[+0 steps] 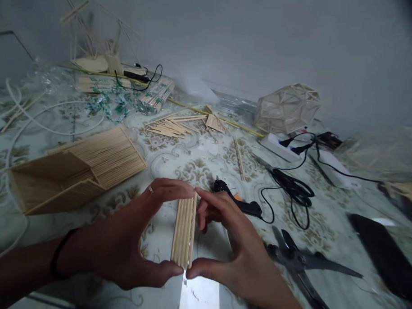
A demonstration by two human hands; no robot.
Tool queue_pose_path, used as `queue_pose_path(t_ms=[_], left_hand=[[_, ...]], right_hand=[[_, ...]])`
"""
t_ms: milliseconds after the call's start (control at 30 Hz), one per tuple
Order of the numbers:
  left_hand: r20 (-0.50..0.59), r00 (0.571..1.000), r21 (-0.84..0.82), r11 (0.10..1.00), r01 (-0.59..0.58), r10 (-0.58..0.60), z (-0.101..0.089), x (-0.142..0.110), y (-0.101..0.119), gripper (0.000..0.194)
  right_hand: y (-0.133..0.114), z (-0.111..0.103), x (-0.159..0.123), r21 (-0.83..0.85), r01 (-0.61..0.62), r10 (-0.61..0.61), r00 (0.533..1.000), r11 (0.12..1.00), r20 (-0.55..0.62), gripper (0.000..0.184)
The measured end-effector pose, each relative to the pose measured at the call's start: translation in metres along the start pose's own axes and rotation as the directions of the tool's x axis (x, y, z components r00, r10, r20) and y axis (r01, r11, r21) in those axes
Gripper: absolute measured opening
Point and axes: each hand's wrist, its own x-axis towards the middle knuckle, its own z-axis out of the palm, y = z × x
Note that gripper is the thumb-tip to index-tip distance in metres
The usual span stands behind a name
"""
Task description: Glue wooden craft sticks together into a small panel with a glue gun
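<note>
Our L grip [117,237] & R grip [240,241] pinch stick strip [183,230] at ends, prob best; looks light, stiff, breakable

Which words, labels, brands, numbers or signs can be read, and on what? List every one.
None can be read.
Green markings on the stick packets: too small and blurred.
Green markings on the crumpled wrapper: likewise unreadable.
Stick panel between the fingers: no lettering visible.
</note>
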Motion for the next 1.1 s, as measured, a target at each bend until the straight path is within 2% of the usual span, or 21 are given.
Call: queue_pose_path(t_ms=[333, 600, 800, 1100], left_hand=[[-0.002, 1.0, 0.015, 1.0, -0.011, 0.011, 0.0006, 0.0003, 0.0017, 0.106], [-0.021, 0.999, 0.051, 0.998, -0.038, 0.039, 0.0019, 0.0009, -0.0011, 0.108], [-0.011, 1.0, 0.088, 0.996, -0.028, 0.029, 0.0007, 0.002, 0.0018, 0.106], [-0.017, 0.997, 0.095, 0.993, -0.073, 0.074, 0.0036, 0.0012, -0.0011, 0.11]], right_hand=[[0.0011, 0.0007, -0.0007, -0.032, 0.015, -0.014, 1.0, 0.999, 0.017, 0.096], [0.0016, 0.0031, -0.0009, 0.004, -0.024, 0.024, 1.0, 1.0, 0.015, 0.096], [0.0015, -0.0002, -0.0002, -0.016, -0.005, 0.006, 1.0, 1.0, 0.021, 0.093], [0.0031, 0.0035, -0.0001, -0.036, 0.014, -0.014, 1.0, 0.999, 0.009, 0.091]])
